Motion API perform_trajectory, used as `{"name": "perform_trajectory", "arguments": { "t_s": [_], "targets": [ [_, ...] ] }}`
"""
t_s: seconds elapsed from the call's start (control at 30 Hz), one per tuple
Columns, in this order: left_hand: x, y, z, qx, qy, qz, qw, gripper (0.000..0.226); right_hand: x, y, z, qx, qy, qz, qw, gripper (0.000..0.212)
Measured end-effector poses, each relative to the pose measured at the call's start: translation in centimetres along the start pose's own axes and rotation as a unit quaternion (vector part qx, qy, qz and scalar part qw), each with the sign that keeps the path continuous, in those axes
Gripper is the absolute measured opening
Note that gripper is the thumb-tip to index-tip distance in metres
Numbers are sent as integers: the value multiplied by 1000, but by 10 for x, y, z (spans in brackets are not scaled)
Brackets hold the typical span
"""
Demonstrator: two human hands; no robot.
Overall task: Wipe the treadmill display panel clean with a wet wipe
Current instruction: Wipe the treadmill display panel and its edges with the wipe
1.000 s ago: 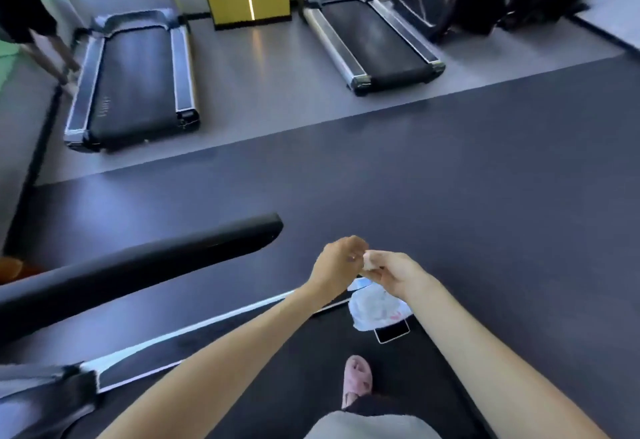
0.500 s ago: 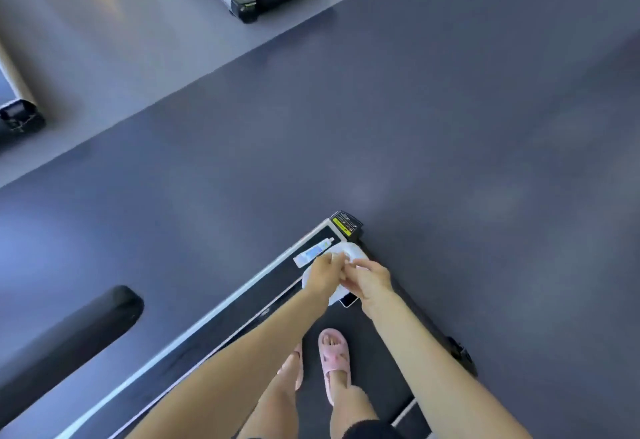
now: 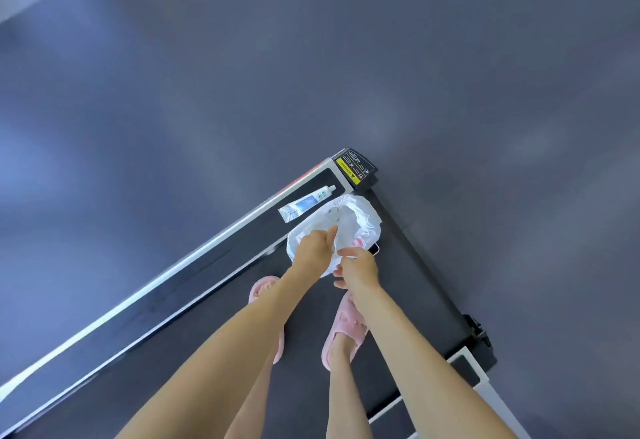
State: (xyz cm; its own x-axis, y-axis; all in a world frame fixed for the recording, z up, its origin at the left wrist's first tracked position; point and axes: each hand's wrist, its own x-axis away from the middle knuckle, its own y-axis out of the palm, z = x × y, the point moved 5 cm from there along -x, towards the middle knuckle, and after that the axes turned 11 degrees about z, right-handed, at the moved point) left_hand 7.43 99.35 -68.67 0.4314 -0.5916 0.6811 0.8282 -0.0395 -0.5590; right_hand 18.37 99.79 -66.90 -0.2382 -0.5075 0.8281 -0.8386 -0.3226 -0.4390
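Underfoot on the treadmill belt [image 3: 415, 286] lies a white plastic bag [image 3: 358, 219]; the left hand [image 3: 313, 252] has its grip curled round the near rim, and the right hand [image 3: 359, 268], grip unclear, hovers at that rim. The wet wipe is unseen, perhaps inside. Tugging could knock away the tube [image 3: 306, 204] beside the bag.

One camera sits on the person's head. It looks almost straight down, close above the left hand [image 3: 313, 251] and right hand [image 3: 358, 267], at the end of the treadmill [image 3: 408, 283] and the floor [image 3: 311, 75] beyond.
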Motion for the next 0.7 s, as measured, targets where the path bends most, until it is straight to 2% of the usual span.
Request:
{"name": "perform_trajectory", "arguments": {
  "t_s": [0.07, 0.13, 0.27, 0.57, 0.6, 0.63, 0.7],
  "targets": [
    [-19, 23, -12, -57, 21, 2, 998, 39, -26, 6, 14, 8, 6, -1, 1000, 37],
    [-33, 40, -27, -45, -24, 20, 999, 28, -48, 13, 27, 17, 15, -4, 1000, 40],
    [-47, 70, -41, -38, -57, 33, 997, 43, -78, 22, 51, 24, 36, -7, 999, 43],
    [-70, 91, -42, -3, -87, 55, 995, 36, -108, 33, 68, 16, 26, -10, 999, 40],
    [-70, 90, -44, 45, -124, 78, 988, 33, -110, 35, 69, 13, 26, -10, 1000, 39],
    [-73, 91, -46, 55, -132, 93, 985, 35, -110, 36, 68, 13, 27, -13, 999, 38],
    [-75, 94, -46, 34, -140, 70, 987, 43, -110, 38, 69, 12, 32, -17, 999, 38]
  ]
}}
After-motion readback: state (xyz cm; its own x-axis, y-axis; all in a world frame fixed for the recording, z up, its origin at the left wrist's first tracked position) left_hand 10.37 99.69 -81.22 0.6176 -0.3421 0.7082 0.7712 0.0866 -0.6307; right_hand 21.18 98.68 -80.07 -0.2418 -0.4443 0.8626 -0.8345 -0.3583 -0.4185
